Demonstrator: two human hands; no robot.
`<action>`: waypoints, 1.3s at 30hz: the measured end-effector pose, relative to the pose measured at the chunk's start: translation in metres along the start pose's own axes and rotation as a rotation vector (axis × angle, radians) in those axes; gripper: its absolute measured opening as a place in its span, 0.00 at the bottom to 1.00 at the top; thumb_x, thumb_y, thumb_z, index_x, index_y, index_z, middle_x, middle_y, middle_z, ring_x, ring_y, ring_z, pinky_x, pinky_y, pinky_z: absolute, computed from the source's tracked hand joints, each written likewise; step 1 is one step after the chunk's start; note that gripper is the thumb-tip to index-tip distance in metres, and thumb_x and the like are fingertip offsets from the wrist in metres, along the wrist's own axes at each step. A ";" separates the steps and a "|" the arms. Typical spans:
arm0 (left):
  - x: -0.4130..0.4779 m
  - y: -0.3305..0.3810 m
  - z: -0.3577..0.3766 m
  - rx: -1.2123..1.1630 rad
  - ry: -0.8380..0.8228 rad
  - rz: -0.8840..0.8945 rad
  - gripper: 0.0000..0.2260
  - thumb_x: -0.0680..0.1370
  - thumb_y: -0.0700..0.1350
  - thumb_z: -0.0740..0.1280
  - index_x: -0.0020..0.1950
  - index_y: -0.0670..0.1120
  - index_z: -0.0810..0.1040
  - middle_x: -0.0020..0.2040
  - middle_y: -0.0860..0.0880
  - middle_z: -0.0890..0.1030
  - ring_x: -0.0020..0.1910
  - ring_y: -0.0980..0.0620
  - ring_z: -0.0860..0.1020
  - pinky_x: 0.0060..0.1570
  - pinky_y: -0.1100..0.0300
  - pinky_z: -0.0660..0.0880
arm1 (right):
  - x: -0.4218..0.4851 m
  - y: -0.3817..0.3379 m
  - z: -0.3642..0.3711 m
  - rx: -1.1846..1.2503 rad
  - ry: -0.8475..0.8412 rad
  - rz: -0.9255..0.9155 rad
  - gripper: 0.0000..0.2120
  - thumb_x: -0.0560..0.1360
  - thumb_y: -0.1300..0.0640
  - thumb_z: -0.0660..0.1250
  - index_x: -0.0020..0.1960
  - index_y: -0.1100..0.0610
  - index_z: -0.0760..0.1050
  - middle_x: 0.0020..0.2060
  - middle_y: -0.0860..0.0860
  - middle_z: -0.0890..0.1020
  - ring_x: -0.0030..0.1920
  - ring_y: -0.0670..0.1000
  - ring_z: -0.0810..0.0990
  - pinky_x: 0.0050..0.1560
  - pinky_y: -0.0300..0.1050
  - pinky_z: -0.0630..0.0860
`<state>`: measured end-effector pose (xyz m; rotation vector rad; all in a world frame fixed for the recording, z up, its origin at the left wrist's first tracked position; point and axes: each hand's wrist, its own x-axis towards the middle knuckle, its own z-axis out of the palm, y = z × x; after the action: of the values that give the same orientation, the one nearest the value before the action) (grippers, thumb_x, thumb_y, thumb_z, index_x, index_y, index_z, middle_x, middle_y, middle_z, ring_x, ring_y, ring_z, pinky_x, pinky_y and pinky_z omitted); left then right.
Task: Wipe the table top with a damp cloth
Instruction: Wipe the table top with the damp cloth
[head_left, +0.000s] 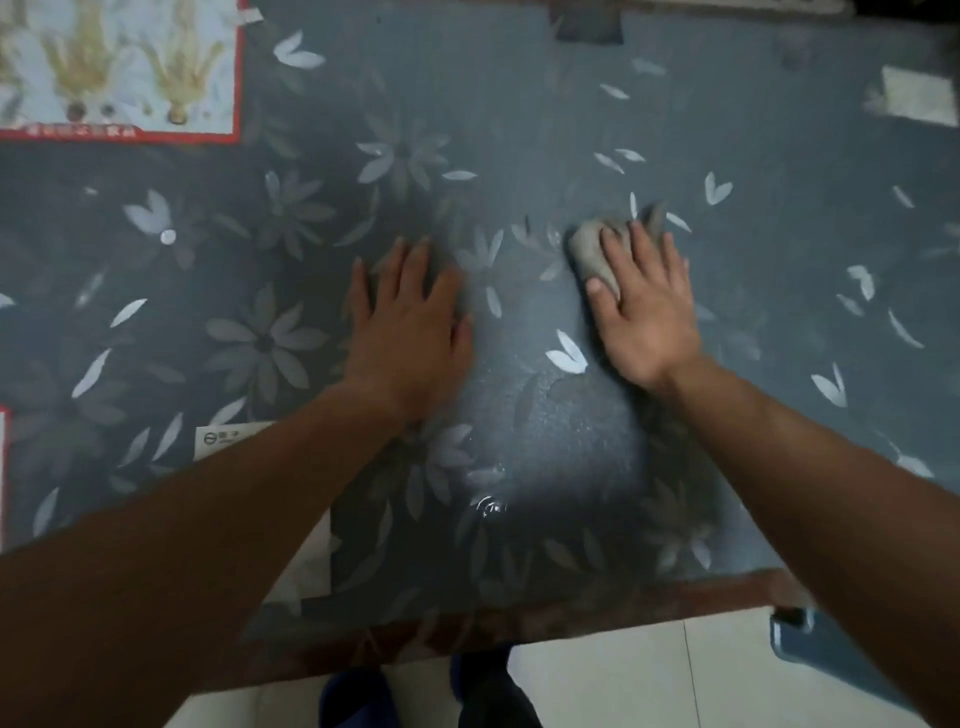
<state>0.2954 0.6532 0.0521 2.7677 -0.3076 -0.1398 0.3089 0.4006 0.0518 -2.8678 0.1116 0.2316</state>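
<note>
The table top (545, 130) is covered by a dark blue-grey sheet printed with pale flowers and leaves. My right hand (647, 306) presses flat on a crumpled grey cloth (589, 254) at centre right; the cloth sticks out past my fingers to the left and far side. My left hand (410, 327) lies palm down on the table at centre, fingers spread, holding nothing. A wet, shiny patch (550, 441) shows on the surface between my forearms.
A red-bordered printed sheet (119, 67) lies at the far left corner. A white paper (919, 96) sits at the far right. A small label (228, 436) lies under my left forearm. The brown table edge (519, 613) runs along the near side above tiled floor; a blue stool corner (800, 644) shows at right.
</note>
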 end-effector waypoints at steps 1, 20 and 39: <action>0.005 0.000 0.000 -0.009 0.000 -0.009 0.21 0.82 0.53 0.58 0.73 0.46 0.69 0.81 0.40 0.60 0.81 0.40 0.52 0.77 0.35 0.45 | 0.012 -0.003 -0.002 -0.007 0.010 0.043 0.28 0.83 0.41 0.49 0.81 0.46 0.52 0.82 0.50 0.51 0.81 0.60 0.43 0.79 0.58 0.39; 0.037 0.015 -0.007 -0.061 -0.010 -0.115 0.24 0.80 0.56 0.57 0.72 0.46 0.71 0.78 0.41 0.64 0.80 0.41 0.56 0.78 0.37 0.44 | 0.058 -0.013 -0.050 0.661 -0.084 0.438 0.13 0.65 0.51 0.80 0.42 0.55 0.78 0.35 0.46 0.82 0.39 0.49 0.82 0.41 0.42 0.78; 0.073 0.008 -0.010 0.046 0.010 -0.051 0.26 0.81 0.56 0.52 0.76 0.46 0.68 0.81 0.42 0.61 0.82 0.40 0.53 0.78 0.37 0.44 | 0.053 -0.003 -0.022 -0.133 -0.045 -0.316 0.31 0.80 0.36 0.52 0.80 0.44 0.56 0.81 0.58 0.51 0.80 0.64 0.47 0.79 0.63 0.45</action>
<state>0.3658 0.6328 0.0596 2.8220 -0.2406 -0.1333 0.3644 0.3945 0.0644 -2.9533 -0.3765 0.2473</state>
